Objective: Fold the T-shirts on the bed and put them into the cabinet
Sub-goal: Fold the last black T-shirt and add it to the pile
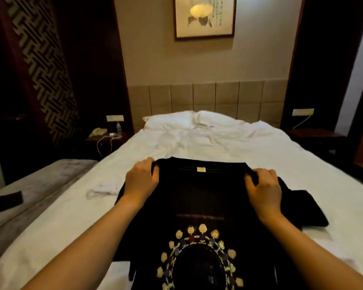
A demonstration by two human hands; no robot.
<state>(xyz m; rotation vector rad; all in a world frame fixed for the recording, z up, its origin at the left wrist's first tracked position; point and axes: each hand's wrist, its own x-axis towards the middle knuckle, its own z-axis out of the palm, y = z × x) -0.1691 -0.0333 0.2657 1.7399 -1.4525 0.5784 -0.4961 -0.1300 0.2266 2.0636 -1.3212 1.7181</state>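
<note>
T-shirt (199,195) showing black, ring of pale cartoon figures printed, cream neck label | bed (228,147) sheets showing white | headboard (205,97) showing beige panels | wall panel (40,65) showing dark-and-tan fretwork pattern

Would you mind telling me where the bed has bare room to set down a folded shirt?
The widest free patch of the bed lies between the black T-shirt and the pillows. A narrower strip runs along the left edge, below the small white cloth. The near middle is crowded: both hands grip the shirt there.
</note>
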